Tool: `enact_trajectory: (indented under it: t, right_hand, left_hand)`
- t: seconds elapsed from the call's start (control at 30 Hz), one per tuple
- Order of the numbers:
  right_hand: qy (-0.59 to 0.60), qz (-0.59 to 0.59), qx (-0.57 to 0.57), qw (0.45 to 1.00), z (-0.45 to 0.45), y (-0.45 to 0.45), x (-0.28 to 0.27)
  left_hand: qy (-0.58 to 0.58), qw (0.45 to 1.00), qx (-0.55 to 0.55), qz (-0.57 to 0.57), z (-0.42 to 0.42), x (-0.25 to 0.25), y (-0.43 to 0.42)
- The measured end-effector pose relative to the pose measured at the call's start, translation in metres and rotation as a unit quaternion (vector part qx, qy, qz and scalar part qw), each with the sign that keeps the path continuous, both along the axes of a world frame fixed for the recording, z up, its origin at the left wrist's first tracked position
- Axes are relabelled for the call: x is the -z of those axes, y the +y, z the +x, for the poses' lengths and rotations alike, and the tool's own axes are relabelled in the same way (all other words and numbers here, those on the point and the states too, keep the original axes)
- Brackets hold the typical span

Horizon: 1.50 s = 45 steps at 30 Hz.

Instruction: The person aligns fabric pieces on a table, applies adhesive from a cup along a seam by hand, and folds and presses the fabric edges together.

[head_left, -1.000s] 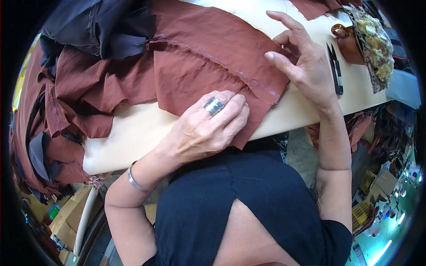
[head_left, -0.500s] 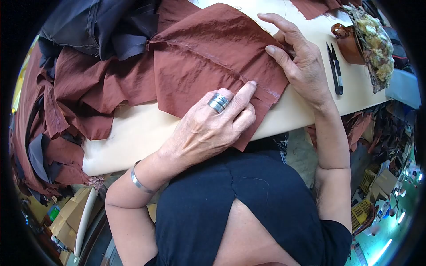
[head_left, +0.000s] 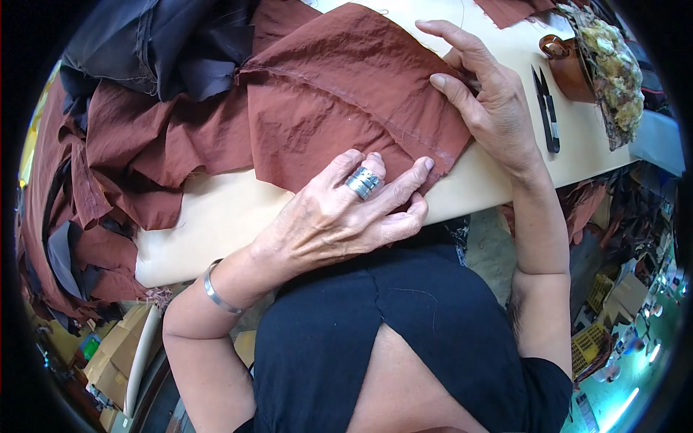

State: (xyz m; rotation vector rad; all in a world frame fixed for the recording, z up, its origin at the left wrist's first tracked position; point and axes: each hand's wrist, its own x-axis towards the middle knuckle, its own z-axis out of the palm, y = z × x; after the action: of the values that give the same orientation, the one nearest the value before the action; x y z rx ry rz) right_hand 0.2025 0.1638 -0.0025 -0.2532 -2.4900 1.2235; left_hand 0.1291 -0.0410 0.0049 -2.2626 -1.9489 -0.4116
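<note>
A rust-brown piece of fabric [head_left: 346, 79] with a stitched seam across it lies on the pale table. My left hand [head_left: 346, 206], with wide silver rings, is at its lower edge by the table's front. The fabric's lower corner runs between my left index finger and thumb, and the corner's tip is hidden by the hand. My right hand [head_left: 487, 101] rests at the fabric's right edge. Its thumb touches the cloth, while the index finger stretches out apart from it; the other fingers are partly hidden.
Black thread snips [head_left: 546, 112] lie right of my right hand, beside a brown mug [head_left: 570, 68] and a rough, yellowish textured piece [head_left: 613, 72]. Dark grey fabric [head_left: 166, 47] is heaped at the upper left, and more rust cloth [head_left: 130, 137] hangs over the table's left side.
My left hand has shifted slightly down and right along the fabric. The lower corner that hung past the table edge no longer shows below the hand. My right hand has barely moved.
</note>
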Motion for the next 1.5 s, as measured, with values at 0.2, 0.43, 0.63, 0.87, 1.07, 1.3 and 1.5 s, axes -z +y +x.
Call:
enact_trajectory:
  t: [0.2, 0.43, 0.63, 0.87, 1.07, 1.3, 1.5]
  right_hand:
    - [-0.021, -0.013, 0.004, 1.000, 0.000, 0.006, -0.005]
    - [-0.138, -0.013, -0.049, 0.989, -0.004, 0.000, -0.026]
    - [-0.078, -0.039, -0.011, 0.996, -0.005, 0.004, -0.018]
    - [-0.063, 0.018, -0.016, 0.998, -0.007, 0.001, -0.019]
    - [0.011, -0.026, -0.068, 0.997, -0.007, 0.001, -0.003]
    - [-0.007, -0.081, -0.075, 0.994, -0.006, 0.001, -0.003]
    - [0.014, -0.071, -0.088, 0.993, -0.007, 0.002, 0.000]
  left_hand:
    - [-0.146, 0.989, -0.006, 0.009, -0.011, -0.002, -0.004]
    - [-0.122, 0.990, -0.061, 0.030, -0.008, 0.004, -0.002]
    - [-0.121, 0.991, -0.061, 0.005, -0.009, 0.003, 0.002]
    - [-0.109, 0.991, -0.070, 0.036, -0.006, 0.005, 0.000]
    - [-0.087, 0.994, -0.060, 0.040, -0.006, 0.006, 0.000]
    - [-0.058, 0.997, -0.048, 0.032, -0.006, 0.007, -0.001]
    - [-0.002, 0.999, -0.043, 0.019, -0.004, 0.006, -0.001]
